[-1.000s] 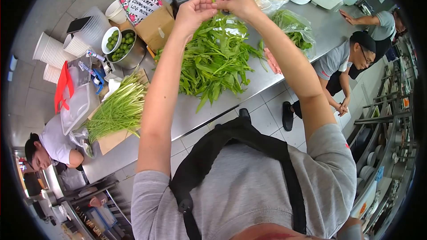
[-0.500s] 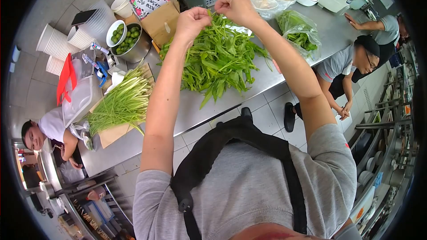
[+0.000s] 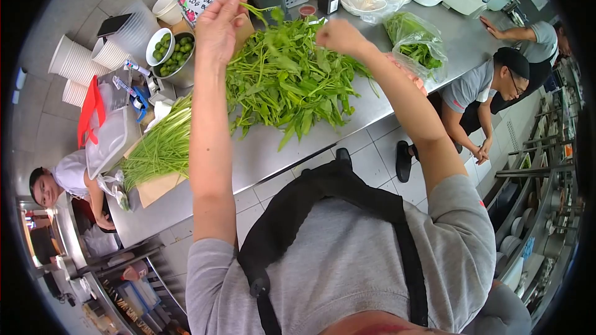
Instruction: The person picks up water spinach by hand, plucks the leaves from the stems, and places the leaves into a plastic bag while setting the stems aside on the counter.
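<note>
A big heap of leafy greens, long-leaved with thin stems [image 3: 298, 80], lies on the steel table [image 3: 273, 146]. Over the log book, left of the heap, my left hand [image 3: 218, 28] pinches a green stem [image 3: 253, 10] between thumb and fingers; its tip reaches toward the pile. My right hand [image 3: 341, 37] is closed above the right side of the heap, close to the leaves. What its fingers hold, if anything, is hidden. Some leaves between the hands are smeared by motion.
At left are long thin green stalks [image 3: 162, 142], a pot of small green fruits [image 3: 180, 59] and stacked cups [image 3: 71, 56]. A bag of greens [image 3: 419, 43] lies right. One person [image 3: 77, 180] is at the left end; two others stand at the right.
My hands have drawn apart. The left has moved left with a stem in its fingers; the right has come slightly down toward me. Leaves between them have shifted.
</note>
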### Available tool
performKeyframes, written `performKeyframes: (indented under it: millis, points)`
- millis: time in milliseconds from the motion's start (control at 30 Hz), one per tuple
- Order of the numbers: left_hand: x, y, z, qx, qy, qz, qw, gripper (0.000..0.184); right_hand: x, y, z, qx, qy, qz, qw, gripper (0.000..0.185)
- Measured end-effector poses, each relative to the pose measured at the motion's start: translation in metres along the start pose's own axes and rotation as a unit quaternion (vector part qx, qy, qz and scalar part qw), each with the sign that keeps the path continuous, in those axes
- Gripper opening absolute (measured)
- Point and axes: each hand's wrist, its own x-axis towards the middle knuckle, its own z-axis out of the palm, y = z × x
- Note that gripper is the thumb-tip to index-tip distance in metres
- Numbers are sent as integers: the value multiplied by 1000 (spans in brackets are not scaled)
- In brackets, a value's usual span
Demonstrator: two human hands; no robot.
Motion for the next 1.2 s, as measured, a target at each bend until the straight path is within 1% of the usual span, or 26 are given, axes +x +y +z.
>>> performKeyframes:
  millis: [33,67,133,167,200,233,267,300,333,400,433,467,533,567,600,667,700,767,833,900,933,967,1033,1133,1167,1200]
  points:
    - [0,4,-1,-6,-20,8,1000,13,11,6,1,68,54,15,996,18]
    - [0,5,0,-4,-21,4,1000,13,17,11,8,71,53,17,996,18]
    - [2,7,3,6,-22,18,1000,12,32,14,21,36,34,110,993,21]
    - [2,5,5,7,-26,18,999,12,40,18,32,64,-7,100,993,20]
    - [1,0,8,81,-37,-6,996,14,42,19,39,64,-3,101,993,20]
    - [-1,-6,10,153,-46,-31,987,16,44,21,45,219,36,100,970,17]
    - [-3,-14,13,152,-44,-30,987,16,47,24,50,367,72,95,922,15]
    - [-7,-22,19,223,-54,-51,972,16,42,15,35,353,92,55,930,15]
    - [-12,-29,20,292,-62,-75,951,17,41,8,23,353,87,54,930,15]
    - [-5,-57,9,311,-57,-73,946,17,41,-2,4,248,133,88,955,17]
    - [-3,-62,10,331,-59,-69,939,18,40,-2,1,196,149,131,960,21]
    - [-3,-65,9,332,-62,-67,939,18,41,0,7,196,153,131,960,21]
    - [-5,-65,16,311,-44,-95,945,16,46,9,24,-21,34,135,990,23]
    - [-4,-65,18,310,-48,-95,945,16,39,8,32,154,-38,180,971,22]
    - [-3,-63,18,313,-55,-99,943,17,38,9,36,155,-37,182,970,22]
    - [-1,-62,17,317,-61,-102,941,17,37,9,44,381,108,122,910,19]
    - [1,-63,17,332,-62,-91,937,17,34,4,29,344,165,37,924,14]
    - [4,-67,18,347,-61,-82,932,18,30,-12,-2,350,144,28,925,13]
    - [8,-67,25,328,-79,-38,941,9,27,-25,-26,353,127,15,927,13]
    - [10,-63,30,319,-83,-23,944,8,20,-39,-41,291,138,-45,946,12]
    - [10,-60,31,310,-88,-9,947,12,16,-45,-49,291,137,-47,946,12]
    - [10,-55,31,311,-86,-8,947,12,11,-49,-59,182,193,-65,962,12]
    - [9,-48,26,395,-122,-35,910,23,9,-47,-73,6,278,-72,958,11]
    - [10,-40,19,355,-106,-53,927,22,11,-34,-83,-62,268,-53,960,10]
    - [9,-38,16,357,-103,-52,927,22,7,-31,-81,-126,172,-50,976,10]
    - [6,-32,18,325,-71,-45,942,21,2,-35,-77,-125,172,-53,976,10]
